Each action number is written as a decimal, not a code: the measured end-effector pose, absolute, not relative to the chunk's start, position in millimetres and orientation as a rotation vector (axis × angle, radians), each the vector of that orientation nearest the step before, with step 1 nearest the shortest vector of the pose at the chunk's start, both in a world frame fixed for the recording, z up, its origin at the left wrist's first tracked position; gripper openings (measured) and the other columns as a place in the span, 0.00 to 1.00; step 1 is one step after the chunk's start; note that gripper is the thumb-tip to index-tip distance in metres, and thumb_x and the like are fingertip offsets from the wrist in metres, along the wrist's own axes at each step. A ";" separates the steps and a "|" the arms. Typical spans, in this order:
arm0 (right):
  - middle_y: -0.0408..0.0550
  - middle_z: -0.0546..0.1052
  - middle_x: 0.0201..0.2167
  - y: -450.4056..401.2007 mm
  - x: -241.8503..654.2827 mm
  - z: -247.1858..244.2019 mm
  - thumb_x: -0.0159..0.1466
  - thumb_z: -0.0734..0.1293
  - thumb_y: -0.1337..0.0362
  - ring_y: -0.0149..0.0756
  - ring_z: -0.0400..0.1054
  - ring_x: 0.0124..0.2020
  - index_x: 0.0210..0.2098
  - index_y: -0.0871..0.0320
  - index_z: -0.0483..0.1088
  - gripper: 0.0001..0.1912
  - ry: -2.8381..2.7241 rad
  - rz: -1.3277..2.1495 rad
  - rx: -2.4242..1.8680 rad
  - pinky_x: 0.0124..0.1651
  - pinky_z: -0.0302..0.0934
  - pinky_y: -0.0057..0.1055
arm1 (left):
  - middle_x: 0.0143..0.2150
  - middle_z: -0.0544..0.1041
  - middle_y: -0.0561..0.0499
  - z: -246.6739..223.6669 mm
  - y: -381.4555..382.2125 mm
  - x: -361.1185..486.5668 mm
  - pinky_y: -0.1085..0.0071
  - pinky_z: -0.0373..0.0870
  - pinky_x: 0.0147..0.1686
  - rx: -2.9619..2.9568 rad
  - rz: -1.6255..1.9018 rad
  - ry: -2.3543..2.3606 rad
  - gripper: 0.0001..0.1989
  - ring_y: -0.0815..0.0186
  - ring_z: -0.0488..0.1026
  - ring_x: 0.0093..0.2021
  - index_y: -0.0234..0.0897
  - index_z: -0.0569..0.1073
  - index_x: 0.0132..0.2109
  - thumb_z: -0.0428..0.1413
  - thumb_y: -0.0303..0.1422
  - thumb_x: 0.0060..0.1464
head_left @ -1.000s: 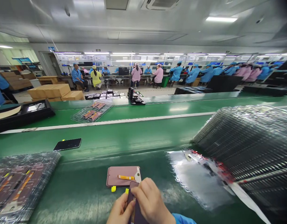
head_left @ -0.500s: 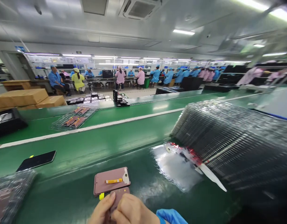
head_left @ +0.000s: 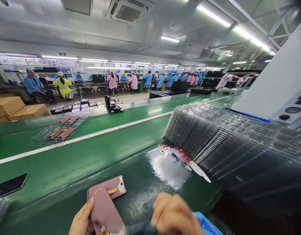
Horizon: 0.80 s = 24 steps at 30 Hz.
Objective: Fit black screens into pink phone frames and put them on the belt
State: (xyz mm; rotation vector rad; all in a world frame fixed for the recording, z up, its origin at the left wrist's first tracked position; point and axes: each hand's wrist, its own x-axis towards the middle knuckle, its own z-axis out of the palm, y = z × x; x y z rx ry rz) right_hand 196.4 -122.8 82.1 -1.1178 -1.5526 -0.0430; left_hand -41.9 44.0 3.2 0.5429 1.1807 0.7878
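At the green conveyor belt point(head_left: 67, 156), left hand point(head_left: 82, 218) grips a pink-backed phone panel point(head_left: 103, 210); right hand point(head_left: 175, 215), blurred, half-open, looks empty; second panel point(head_left: 113, 187) lies flat; stacked clear trays point(head_left: 214, 137) remain full.

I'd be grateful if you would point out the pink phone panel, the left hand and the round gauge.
Pink phone panel point(head_left: 103, 209): head view, its back face.
Left hand point(head_left: 81, 220): head view, its middle.
Round gauge point(head_left: 293, 110): head view, its dial.
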 end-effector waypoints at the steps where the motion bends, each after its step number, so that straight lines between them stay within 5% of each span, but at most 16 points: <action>1: 0.46 0.71 0.27 -120.5 211.6 88.5 0.71 0.58 0.62 0.36 0.71 0.28 0.35 0.53 0.70 0.11 -1.460 -0.048 -1.118 0.32 0.68 0.35 | 0.29 0.82 0.50 3.7 43.8 -42.5 0.73 0.73 0.22 0.535 0.804 1.190 0.19 0.63 0.77 0.25 0.33 0.77 0.38 0.71 0.33 0.37; 8: 0.48 0.76 0.27 -75.3 373.3 69.0 0.61 0.64 0.48 0.40 0.70 0.30 0.34 0.57 0.73 0.18 -1.029 0.066 -1.737 0.34 0.65 0.35 | 0.30 0.82 0.48 17.2 32.5 -32.2 0.72 0.75 0.23 0.590 0.849 1.175 0.15 0.61 0.78 0.26 0.34 0.75 0.45 0.63 0.31 0.49; 14: 0.54 0.74 0.32 -57.7 418.8 12.0 0.56 0.65 0.55 0.52 0.62 0.42 0.27 0.57 0.72 0.12 -0.820 -0.170 -1.987 0.51 0.52 0.52 | 0.34 0.83 0.48 25.8 29.6 -29.3 0.70 0.78 0.23 0.598 0.922 1.165 0.15 0.62 0.79 0.27 0.35 0.74 0.48 0.60 0.29 0.52; 20: 0.68 0.61 0.57 -51.1 381.6 13.9 0.59 0.64 0.53 0.64 0.43 0.62 0.49 0.63 0.68 0.24 -0.787 -0.142 -1.909 0.60 0.37 0.61 | 0.36 0.82 0.48 14.4 29.0 -39.4 0.69 0.78 0.27 0.580 0.926 0.993 0.23 0.61 0.78 0.31 0.33 0.76 0.46 0.69 0.39 0.43; 24: 0.61 0.71 0.46 -31.6 315.5 19.0 0.60 0.63 0.44 0.54 0.63 0.51 0.44 0.60 0.70 0.26 -1.052 0.391 -1.683 0.55 0.55 0.52 | 0.35 0.82 0.48 15.5 22.8 -38.5 0.72 0.76 0.25 0.579 0.894 0.961 0.26 0.63 0.78 0.29 0.34 0.76 0.48 0.69 0.42 0.44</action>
